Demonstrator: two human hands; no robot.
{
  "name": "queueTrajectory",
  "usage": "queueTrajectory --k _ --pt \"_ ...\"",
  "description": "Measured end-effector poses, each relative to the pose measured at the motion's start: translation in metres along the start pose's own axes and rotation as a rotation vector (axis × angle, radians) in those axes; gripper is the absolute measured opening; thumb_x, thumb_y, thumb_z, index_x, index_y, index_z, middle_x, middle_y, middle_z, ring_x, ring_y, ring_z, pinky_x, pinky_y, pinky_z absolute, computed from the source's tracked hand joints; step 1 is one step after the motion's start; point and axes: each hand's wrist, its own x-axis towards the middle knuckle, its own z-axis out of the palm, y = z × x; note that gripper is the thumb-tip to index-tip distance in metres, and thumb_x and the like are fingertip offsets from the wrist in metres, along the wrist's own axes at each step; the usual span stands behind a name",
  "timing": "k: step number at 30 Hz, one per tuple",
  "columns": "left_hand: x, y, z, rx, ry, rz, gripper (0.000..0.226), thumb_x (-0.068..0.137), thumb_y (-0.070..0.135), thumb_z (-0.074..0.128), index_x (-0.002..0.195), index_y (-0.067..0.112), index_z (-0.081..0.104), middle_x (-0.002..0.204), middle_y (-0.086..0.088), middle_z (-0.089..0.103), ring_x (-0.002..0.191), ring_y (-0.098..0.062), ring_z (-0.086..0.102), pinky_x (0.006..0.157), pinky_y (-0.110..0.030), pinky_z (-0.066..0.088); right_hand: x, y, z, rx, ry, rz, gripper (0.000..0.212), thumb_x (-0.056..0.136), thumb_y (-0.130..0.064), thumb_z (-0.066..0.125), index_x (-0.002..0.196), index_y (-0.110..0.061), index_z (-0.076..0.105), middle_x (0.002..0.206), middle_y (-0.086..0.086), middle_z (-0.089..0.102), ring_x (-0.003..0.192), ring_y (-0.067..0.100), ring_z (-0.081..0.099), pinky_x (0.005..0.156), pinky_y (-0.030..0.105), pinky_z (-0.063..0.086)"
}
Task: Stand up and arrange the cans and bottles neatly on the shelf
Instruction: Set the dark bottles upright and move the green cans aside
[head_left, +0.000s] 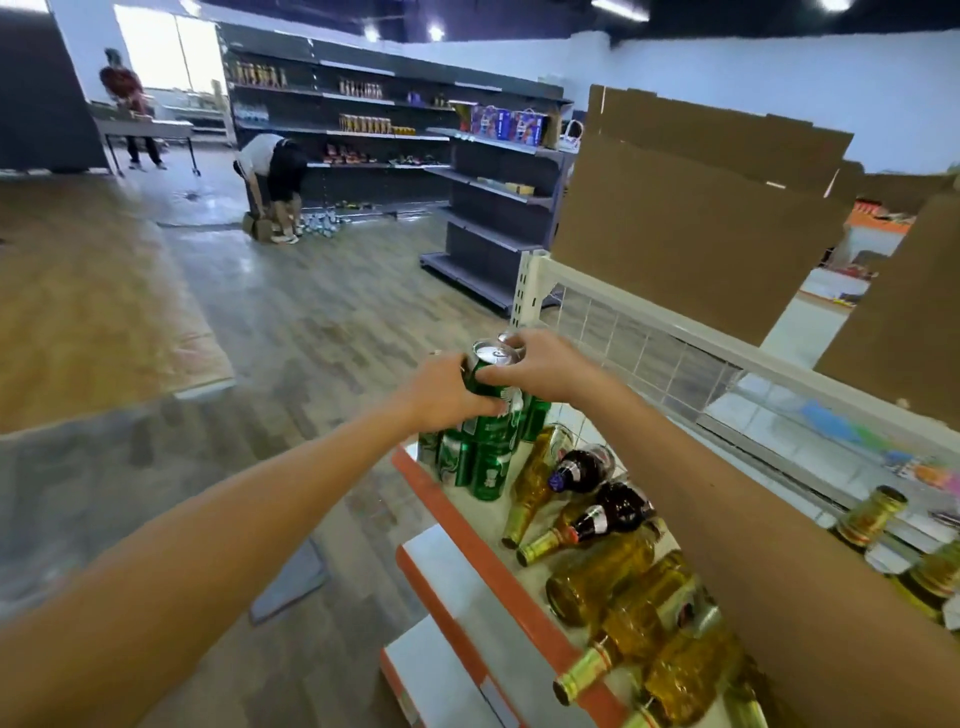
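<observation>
Forearms (208, 545) nearest; left hand (444, 395), right hand (545, 366) clasp green can (493, 356) by shelf (447, 513) edge.

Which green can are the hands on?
The topmost green can, silver lid showing; left hand and right hand grip it above the other cans standing on the shelf.

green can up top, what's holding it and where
Both hold the green can: left grip curls round its side, right grip clasps its upper side near the rim.
</observation>
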Motion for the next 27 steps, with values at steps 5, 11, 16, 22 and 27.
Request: queueTrajectory --k 5,11,16,22,27 --pt "0.092 0.013 0.001 -0.051 -0.019 0.039 0.026 0.076 0.041 0.08 0.084 0.03 0.058 0.08 0.007 0.066 0.076 -0.011 0.063 0.069 -0.027 0.049 0.063 0.047 -0.038 0.135 0.165 0.1 0.06 0.092 -0.063 0.049 0.111 -0.008 0.064 0.108 0.012 0.068 0.092 0.027 0.066 0.082 0.038 0.052" --pt "0.188 0.029 0.017 -0.075 0.021 0.047 0.033 0.072 0.043 0.083 0.084 0.03 0.054 0.086 0.007 0.064 0.081 -0.01 0.06 0.081 -0.034 0.051 0.108 0.119 -0.056 0.141 0.23 0.237 0.059 0.1 -0.051 0.041 0.109 0.003 0.065 0.106 0.024 0.068 0.092 0.037 0.067 0.088 0.048 0.05" --pt "0.247 0.028 0.041 -0.102 -0.009 0.059 0.033 0.068 0.043 0.084 0.087 0.026 0.063 0.087 0.006 0.069 0.085 -0.013 0.066 0.08 -0.035 0.054 0.124 0.169 -0.05 0.122 0.191 0.358 0.059 0.098 -0.049 0.048 0.115 0.005 0.063 0.112 0.023 0.067 0.097 0.037 0.066 0.086 0.045 0.051" --pt "0.284 0.017 0.07 -0.141 -0.046 0.087 0.028 0.075 0.039 0.082 0.09 0.028 0.061 0.088 0.007 0.067 0.082 -0.01 0.062 0.074 -0.028 0.045 0.128 0.201 -0.04 0.122 0.202 0.477 0.051 0.096 -0.05 0.053 0.12 -0.006 0.063 0.12 0.013 0.066 0.103 0.029 0.065 0.093 0.042 0.051" --pt "0.297 0.001 0.08 -0.154 -0.122 0.082 0.036 0.074 0.043 0.082 0.098 0.024 0.063 0.088 0.01 0.066 0.084 -0.008 0.062 0.078 -0.03 0.048 0.127 0.21 -0.032 0.11 0.19 0.539 0.051 0.096 -0.05 0.053 0.122 -0.007 0.062 0.126 0.012 0.063 0.109 0.03 0.063 0.093 0.042 0.05"
